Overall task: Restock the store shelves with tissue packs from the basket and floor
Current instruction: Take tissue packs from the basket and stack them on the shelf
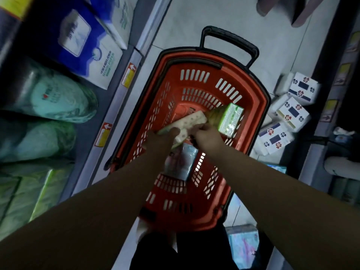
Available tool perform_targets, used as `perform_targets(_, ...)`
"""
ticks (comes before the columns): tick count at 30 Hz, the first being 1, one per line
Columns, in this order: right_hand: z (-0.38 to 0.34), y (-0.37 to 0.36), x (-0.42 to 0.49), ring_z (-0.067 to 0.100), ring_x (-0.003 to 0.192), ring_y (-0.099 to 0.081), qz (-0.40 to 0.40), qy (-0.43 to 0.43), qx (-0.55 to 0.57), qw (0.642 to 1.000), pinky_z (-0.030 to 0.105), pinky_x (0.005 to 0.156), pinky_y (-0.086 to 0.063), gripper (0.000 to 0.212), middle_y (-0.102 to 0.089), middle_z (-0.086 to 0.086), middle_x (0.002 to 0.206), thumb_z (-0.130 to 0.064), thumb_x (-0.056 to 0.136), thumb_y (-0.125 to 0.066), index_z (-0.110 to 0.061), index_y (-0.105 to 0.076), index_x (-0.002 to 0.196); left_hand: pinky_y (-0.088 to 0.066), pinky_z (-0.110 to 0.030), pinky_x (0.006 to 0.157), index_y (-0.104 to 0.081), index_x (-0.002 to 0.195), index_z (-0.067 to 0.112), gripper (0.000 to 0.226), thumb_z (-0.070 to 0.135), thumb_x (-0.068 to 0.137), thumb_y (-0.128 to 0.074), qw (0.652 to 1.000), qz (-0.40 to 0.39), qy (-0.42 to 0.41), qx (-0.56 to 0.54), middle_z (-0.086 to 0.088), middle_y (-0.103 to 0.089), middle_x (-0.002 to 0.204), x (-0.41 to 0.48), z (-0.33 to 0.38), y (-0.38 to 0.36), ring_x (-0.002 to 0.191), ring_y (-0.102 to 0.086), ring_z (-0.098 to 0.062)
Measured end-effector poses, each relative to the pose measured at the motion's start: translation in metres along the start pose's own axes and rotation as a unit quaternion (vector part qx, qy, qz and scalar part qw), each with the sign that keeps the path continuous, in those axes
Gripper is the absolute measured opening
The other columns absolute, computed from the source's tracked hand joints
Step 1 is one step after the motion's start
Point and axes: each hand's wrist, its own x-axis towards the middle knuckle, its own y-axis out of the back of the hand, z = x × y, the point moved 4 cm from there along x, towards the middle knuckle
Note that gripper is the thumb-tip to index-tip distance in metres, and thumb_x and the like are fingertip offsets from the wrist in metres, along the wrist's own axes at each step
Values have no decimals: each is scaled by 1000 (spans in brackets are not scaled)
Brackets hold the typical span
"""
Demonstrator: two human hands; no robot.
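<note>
The step in hand looks like lifting tissue packs out of the red basket [260,102] for the shelf [116,106] at 9 o'clock. To do it well, the person should get a firm hold under the white spotted pack [191,120] before raising it. The lift should go straight up, clear of the basket wall. The green-edged pack [230,119] leans at the white pack's 3 o'clock end and should be kept from sliding or snagging. A pale blue pack [180,162] lies lower in the basket, at 6 o'clock of the hands. Flower-printed packs [292,112] sit on the floor at the basket's 3 o'clock.

The left hand [161,138] is clamped on the white spotted pack, thumb on top, fingers hidden beneath. The right hand [206,135] has its fingers curled in where the white and green-edged packs meet. Whether it grips one of them or only touches cannot be told.
</note>
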Motion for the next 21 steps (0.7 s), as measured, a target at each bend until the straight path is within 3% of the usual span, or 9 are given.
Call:
perform_targets(4,-5,23,-45,28,102,-63,52,25,-16,998,34,91,-52,29,-67,13,108,-21,93,-64,0,-64,114,-54,-36,75,-50,116,16,89,57,41,-76,999,-38,-22,22,-10,-57,117,-41,16,33,98,-64,-30)
perform_targets(7,-8,39,-77,17,97,-58,97,51,31,993,14,68,-44,30,-61,-1,101,-26,97,-60,-5,-54,118,-55,-46,75,-57,117,10,87,51,42,-76,993,-114,-32,13,-25,-61,115,-67,24,65,96,-66,-38)
perform_targets(9,-14,49,-104,12,97,-53,121,74,58,988,17,76,-41,39,-56,-5,111,-26,96,-61,-5,-47,126,-52,-47,78,-64,108,1,66,37,54,-76,982,-183,-41,-1,-35,-63,105,-96,31,88,88,-66,-37)
perform_targets(12,-26,60,-142,19,104,-59,121,94,60,986,32,97,-46,56,-59,2,120,-29,92,-67,-4,-42,135,-48,-25,59,-61,94,3,27,15,70,-60,971,-237,-27,-37,-13,-69,78,-149,39,124,68,-66,-19)
perform_targets(15,-26,68,-169,25,107,-65,64,71,28,995,41,94,-54,92,-59,9,132,-46,74,-81,-6,-37,145,-45,-31,75,-57,113,2,49,12,65,-54,960,-261,13,-96,-17,-65,104,-178,31,155,92,-62,-26)
perform_targets(16,-22,70,-174,25,105,-67,44,58,34,997,41,91,-56,97,-60,12,133,-45,70,-84,-4,-38,145,-45,-33,78,-58,110,3,43,10,68,-55,959,-260,15,-114,-16,-65,105,-187,30,163,93,-62,-27)
perform_targets(18,-28,68,-209,24,94,-68,22,48,45,998,35,81,-57,76,-63,17,125,-27,76,-83,4,-46,135,-47,-37,83,-59,100,7,18,7,84,-51,964,-220,6,-150,-15,-64,101,-204,32,177,90,-61,-27)
perform_targets(20,-33,67,-242,22,85,-67,16,57,31,998,30,74,-55,42,-66,19,114,-9,81,-76,5,-56,116,-48,-40,88,-58,97,7,17,5,95,-41,967,-187,0,-172,-17,-61,103,-218,33,187,90,-61,-27)
perform_targets(21,-34,69,-255,21,83,-66,24,67,29,997,30,75,-54,36,-66,18,110,-5,81,-76,3,-58,112,-49,-39,87,-58,98,6,17,5,97,-42,970,-173,-9,-168,-17,-62,102,-225,34,192,89,-61,-26)
